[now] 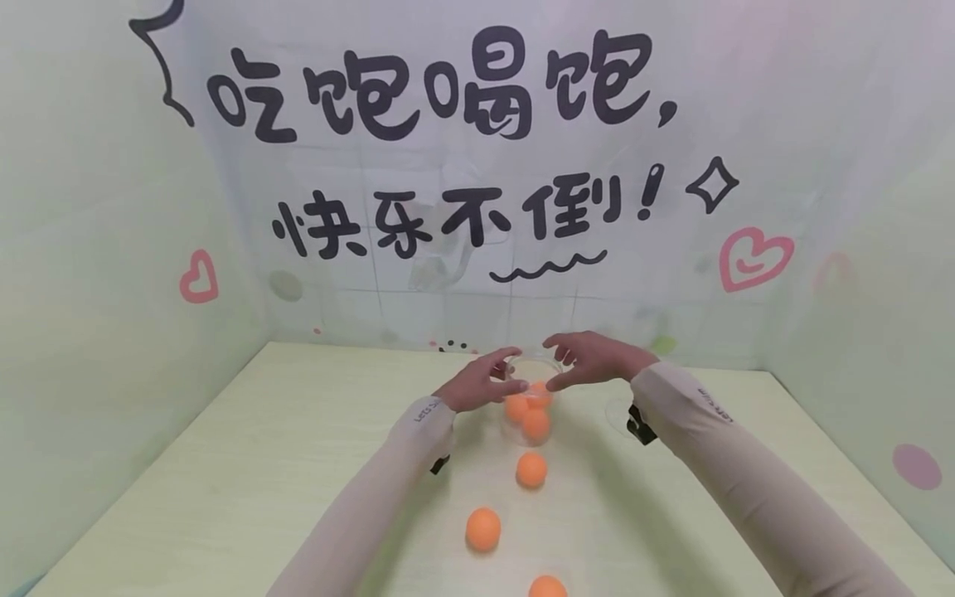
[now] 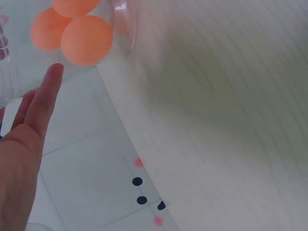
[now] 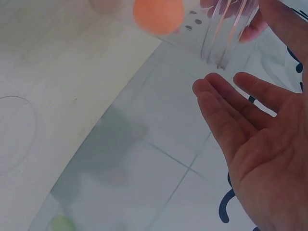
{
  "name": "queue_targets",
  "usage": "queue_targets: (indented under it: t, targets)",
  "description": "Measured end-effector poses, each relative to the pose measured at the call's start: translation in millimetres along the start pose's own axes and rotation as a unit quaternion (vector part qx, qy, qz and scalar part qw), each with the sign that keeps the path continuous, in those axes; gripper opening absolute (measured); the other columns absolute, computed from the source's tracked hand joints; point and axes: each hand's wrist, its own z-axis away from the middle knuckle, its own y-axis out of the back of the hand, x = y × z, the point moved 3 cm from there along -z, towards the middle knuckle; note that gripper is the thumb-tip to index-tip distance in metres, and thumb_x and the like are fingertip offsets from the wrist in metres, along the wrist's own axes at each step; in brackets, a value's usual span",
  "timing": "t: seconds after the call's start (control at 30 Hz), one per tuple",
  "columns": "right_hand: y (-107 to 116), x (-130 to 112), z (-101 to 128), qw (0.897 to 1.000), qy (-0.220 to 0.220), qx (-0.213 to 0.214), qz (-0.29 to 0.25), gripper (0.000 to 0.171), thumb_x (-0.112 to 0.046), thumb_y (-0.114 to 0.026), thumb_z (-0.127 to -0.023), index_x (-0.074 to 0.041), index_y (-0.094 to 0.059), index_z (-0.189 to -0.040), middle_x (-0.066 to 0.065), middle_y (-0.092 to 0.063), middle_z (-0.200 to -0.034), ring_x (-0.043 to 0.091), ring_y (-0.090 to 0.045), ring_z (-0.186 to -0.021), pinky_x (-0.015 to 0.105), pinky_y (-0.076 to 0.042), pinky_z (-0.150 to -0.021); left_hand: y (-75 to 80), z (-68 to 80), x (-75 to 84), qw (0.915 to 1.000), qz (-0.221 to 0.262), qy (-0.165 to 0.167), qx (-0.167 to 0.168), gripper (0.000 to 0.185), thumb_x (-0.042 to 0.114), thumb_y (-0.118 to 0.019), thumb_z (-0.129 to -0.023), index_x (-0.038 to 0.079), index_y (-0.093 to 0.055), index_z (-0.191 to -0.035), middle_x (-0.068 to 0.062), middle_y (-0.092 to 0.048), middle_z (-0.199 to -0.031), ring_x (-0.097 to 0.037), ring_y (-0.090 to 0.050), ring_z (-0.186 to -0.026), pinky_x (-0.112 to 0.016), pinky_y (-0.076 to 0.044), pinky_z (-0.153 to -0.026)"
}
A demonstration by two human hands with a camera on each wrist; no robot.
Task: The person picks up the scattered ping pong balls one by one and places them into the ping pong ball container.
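Observation:
A clear plastic cup (image 1: 531,365) stands in the middle of the pale table (image 1: 298,464) with three orange balls (image 1: 526,412) inside. My left hand (image 1: 515,371) is at its left side and my right hand (image 1: 555,365) at its right, both up by the rim. In the left wrist view straight fingers (image 2: 45,96) lie beside the cup wall (image 2: 14,72), under the balls (image 2: 86,41). The right wrist view shows an open palm with relaxed fingers (image 3: 226,110) a short way from the ribbed cup (image 3: 226,33). Whether either hand touches the cup I cannot tell.
Three more orange balls lie in a line toward me: one (image 1: 531,469) just before the cup, one (image 1: 483,529) nearer, one (image 1: 547,587) at the bottom edge. A clear round lid (image 1: 619,412) lies right of the cup. Printed walls close in the table.

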Motion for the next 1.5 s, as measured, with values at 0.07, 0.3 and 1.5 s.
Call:
queue_targets:
  t: [0.07, 0.3, 1.5]
  targets:
    - [-2.6, 2.6, -1.0, 1.000, 0.003, -0.001, -0.008, 0.070, -0.036, -0.071, -0.083, -0.002, -0.044, -0.138, 0.020, -0.059, -0.125, 0.033, -0.057, -0.115, 0.046, -0.046, -0.096, 0.0, 0.9, 0.7, 1.0000, 0.005, 0.000, 0.001, 0.064, 0.034, -0.064, -0.091, 0.018, -0.036, -0.146, -0.013, -0.054, -0.127, -0.025, -0.052, -0.118, -0.034, -0.054, -0.086]
    - [-8.2, 8.8, -3.0, 0.999, 0.023, 0.006, -0.028, 0.067, -0.035, -0.070, -0.085, 0.000, -0.047, -0.137, 0.021, -0.061, -0.121, 0.032, -0.061, -0.110, 0.045, -0.048, -0.094, -0.4, -2.1, -2.9, 0.9999, 0.009, 0.001, -0.005, 0.065, 0.033, -0.065, -0.090, 0.020, -0.036, -0.146, -0.015, -0.051, -0.133, -0.026, -0.050, -0.120, -0.034, -0.054, -0.086]
    - [-11.5, 18.7, -7.4, 0.993, 0.015, 0.050, -0.109, 0.060, -0.027, -0.071, -0.086, 0.002, -0.051, -0.135, 0.011, -0.072, -0.096, 0.017, -0.065, -0.087, 0.036, -0.052, -0.082, 1.4, 38.1, -6.0, 0.9991, -0.040, 0.008, -0.012, 0.055, 0.041, -0.054, -0.095, 0.006, -0.032, -0.131, -0.012, -0.054, -0.114, -0.026, -0.057, -0.096, -0.034, -0.048, -0.082]
